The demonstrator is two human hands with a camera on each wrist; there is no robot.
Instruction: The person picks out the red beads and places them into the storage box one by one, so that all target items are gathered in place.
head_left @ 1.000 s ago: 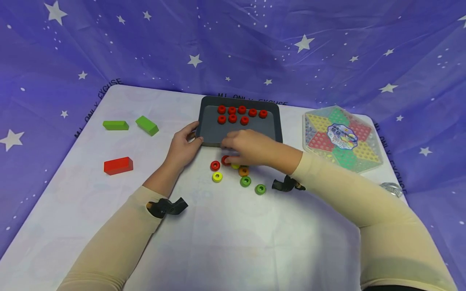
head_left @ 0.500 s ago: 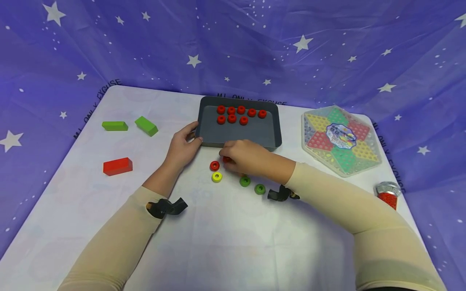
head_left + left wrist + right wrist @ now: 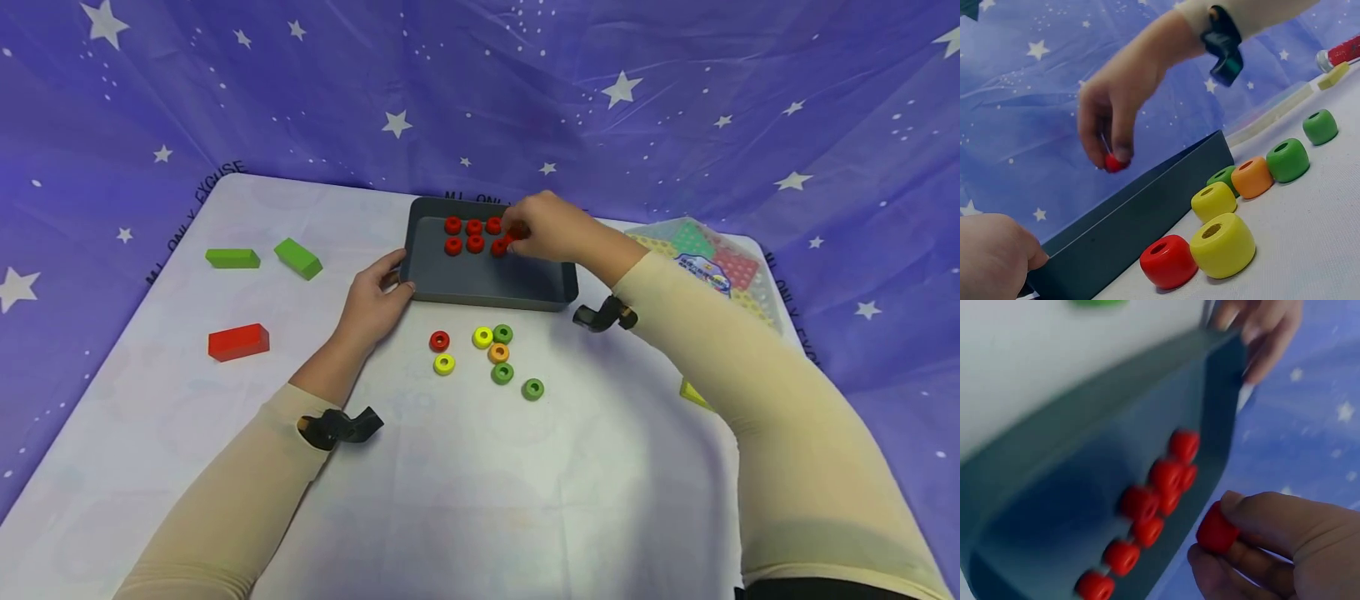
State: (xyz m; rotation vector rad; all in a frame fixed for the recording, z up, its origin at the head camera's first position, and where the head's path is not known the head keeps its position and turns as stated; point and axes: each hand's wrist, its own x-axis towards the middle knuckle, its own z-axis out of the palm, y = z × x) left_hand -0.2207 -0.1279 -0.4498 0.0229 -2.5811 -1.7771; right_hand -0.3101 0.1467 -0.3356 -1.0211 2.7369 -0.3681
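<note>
My left hand (image 3: 373, 302) grips the left wall of a dark grey tray (image 3: 487, 285), its thumb near the front corner. Over the tray's right half, my right hand (image 3: 553, 227) pinches a red bead (image 3: 1217, 529) between thumb and fingers. The left wrist view shows this bead raised above the tray's rim. Several red beads (image 3: 475, 244) lie in two rows inside the tray; my right hand covers part of them in the head view. In front of the tray sit a red bead (image 3: 439, 341), two yellow beads (image 3: 444, 364), an orange bead (image 3: 498, 353) and three green beads (image 3: 533, 389).
Two green blocks (image 3: 298, 258) and a red block (image 3: 238, 342) lie at the left. A clear star-patterned game box (image 3: 693, 237) is at the right, partly behind my right sleeve. A yellow block (image 3: 1334, 75) and a red silver-capped tube (image 3: 1344, 51) stand beyond.
My right hand has picked a red bead from the loose group in front and carried it up and right, over the tray. The left hand stays on the tray.
</note>
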